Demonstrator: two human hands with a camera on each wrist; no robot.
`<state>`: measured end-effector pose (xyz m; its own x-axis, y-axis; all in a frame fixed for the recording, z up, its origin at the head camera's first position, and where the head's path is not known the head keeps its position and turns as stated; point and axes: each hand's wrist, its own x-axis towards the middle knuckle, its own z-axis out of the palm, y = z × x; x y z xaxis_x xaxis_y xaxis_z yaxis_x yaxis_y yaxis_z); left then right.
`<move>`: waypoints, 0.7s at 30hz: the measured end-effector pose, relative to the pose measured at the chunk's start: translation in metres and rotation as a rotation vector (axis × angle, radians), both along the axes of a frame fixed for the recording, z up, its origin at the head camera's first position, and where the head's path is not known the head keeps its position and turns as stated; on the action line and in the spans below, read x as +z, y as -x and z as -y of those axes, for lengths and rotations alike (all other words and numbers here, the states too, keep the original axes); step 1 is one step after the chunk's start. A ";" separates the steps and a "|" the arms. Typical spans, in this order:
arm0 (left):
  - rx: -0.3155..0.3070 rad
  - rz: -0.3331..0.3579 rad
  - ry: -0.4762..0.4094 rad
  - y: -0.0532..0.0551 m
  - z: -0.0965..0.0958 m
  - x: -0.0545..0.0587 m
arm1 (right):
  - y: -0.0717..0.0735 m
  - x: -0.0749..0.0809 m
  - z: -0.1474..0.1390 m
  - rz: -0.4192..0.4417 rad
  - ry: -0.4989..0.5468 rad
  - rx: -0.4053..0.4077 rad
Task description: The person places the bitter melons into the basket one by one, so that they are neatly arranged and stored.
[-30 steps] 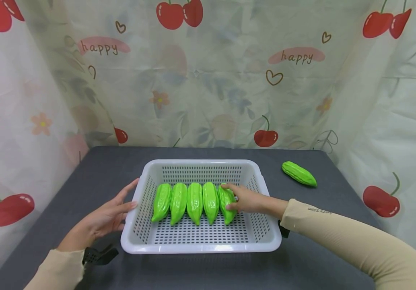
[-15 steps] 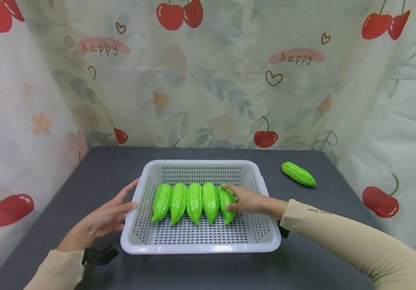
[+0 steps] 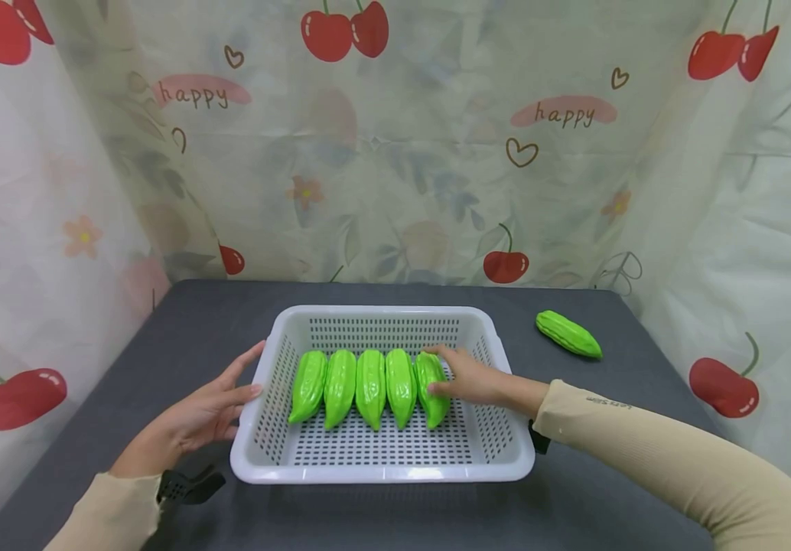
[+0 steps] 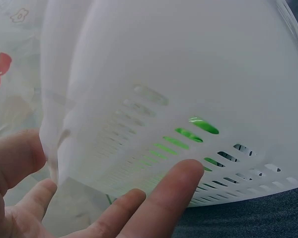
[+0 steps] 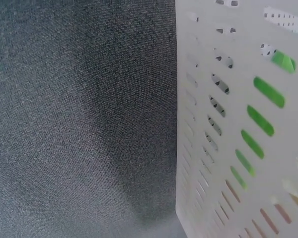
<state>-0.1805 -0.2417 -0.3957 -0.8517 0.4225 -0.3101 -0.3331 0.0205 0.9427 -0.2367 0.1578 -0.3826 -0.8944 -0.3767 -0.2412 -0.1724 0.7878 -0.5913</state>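
Observation:
A white plastic basket (image 3: 382,473) with slotted sides holds a row of several bright green bitter melons (image 3: 370,389), lying side by side. My right hand (image 3: 474,380) reaches in over the right wall and grips the rightmost bitter melon (image 3: 428,375) between thumb and fingers. At the basket's left side is my left hand (image 3: 199,417), its fingers spread and nearly straight along the outer wall. In the left wrist view its fingers (image 4: 171,198) lie against the slotted wall (image 4: 198,64). Green shows through the slots in the right wrist view, where the right hand is mostly hidden behind the wall.
Another bitter melon (image 3: 569,334) lies on the dark grey table (image 3: 230,306), beyond the basket's right back corner. A curtain (image 3: 395,191) printed with cherries and flowers stands around the back and sides.

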 end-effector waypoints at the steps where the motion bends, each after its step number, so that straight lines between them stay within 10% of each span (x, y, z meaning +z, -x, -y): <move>1: 0.001 0.000 0.000 0.000 0.000 0.000 | 0.000 0.000 0.000 -0.012 -0.001 0.000; 21: -0.029 -0.011 -0.006 -0.001 0.002 0.005 | 0.002 0.017 -0.017 -0.072 0.278 0.070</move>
<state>-0.1794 -0.2433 -0.3911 -0.8424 0.4489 -0.2982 -0.3218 0.0247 0.9465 -0.2390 0.1743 -0.3652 -0.8748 -0.4810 -0.0572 -0.2699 0.5821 -0.7670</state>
